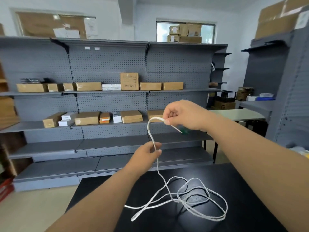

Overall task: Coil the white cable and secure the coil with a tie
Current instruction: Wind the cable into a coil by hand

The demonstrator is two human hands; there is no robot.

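Observation:
A flat white cable [184,196] lies in loose, tangled loops on the black table [242,190]. One strand rises from the table through my left hand [147,153], which pinches it between thumb and fingers. From there it arcs up to my right hand [182,114], which is raised higher and grips the cable near its end. A short tail sticks out below my right thumb, with a small green piece [184,131] at its tip. No tie can be made out for certain.
Grey pegboard shelving [108,64] with several cardboard boxes [129,81] stands behind the table. A light grey table [237,114] sits to the right, beside a tall grey shelf unit [284,97]. Beige floor shows at the left.

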